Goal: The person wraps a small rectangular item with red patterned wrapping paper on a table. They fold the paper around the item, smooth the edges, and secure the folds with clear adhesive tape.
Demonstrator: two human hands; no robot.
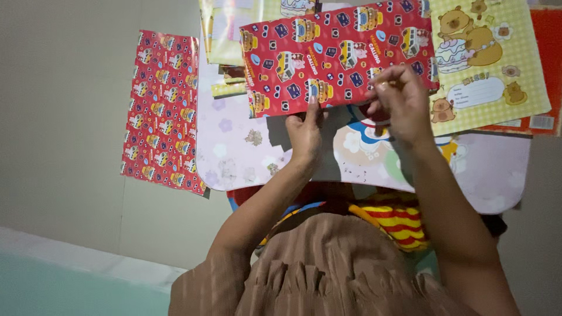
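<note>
Low pale lilac table (240, 158), flowered top, red wrapping sheet (159, 111) overhanging its edge

A red-wrapped flat rectangular package (336, 55) printed with yellow buses sits top centre, held at its lower edge. On the yellow checked sheet (497, 64) to its right lies a white cloud-shaped name label (479, 93); a small white label, perhaps a barcode (541, 122), marks the red corner beyond

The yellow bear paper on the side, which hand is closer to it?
Right. The right hand pinches the red wrapped packet just beside the yellow bear paper; the left hand is farther away.
</note>
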